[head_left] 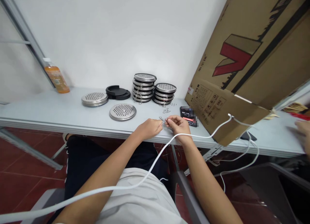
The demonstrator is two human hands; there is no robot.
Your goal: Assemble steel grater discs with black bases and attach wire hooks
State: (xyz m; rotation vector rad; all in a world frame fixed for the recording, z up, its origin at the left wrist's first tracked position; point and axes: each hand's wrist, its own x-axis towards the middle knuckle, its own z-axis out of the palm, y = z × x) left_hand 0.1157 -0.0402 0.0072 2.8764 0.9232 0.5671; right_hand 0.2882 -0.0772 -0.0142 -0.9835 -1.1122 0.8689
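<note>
My left hand [150, 128] and my right hand [178, 124] meet at the table's front edge, both with fingers pinched. Between their fingertips is a small bent metal wire piece [162, 119]; its exact shape is too small to make out. Just behind the hands lie several loose wire clips [166, 110]. To the left, a round perforated metal disc [123, 111] lies flat. Behind stand a taller stack [144, 88] and a shorter stack [165, 92] of similar discs with black parts, small wire pieces showing at their sides.
More metal discs [95, 98] and black round holders [118, 92] sit at the left. An orange bottle [57, 77] stands by the wall. A phone [188, 116] lies beside a large cardboard box [218, 104]. A white cable [155, 166] crosses over my arms. Another person's hand [304, 128] shows far right.
</note>
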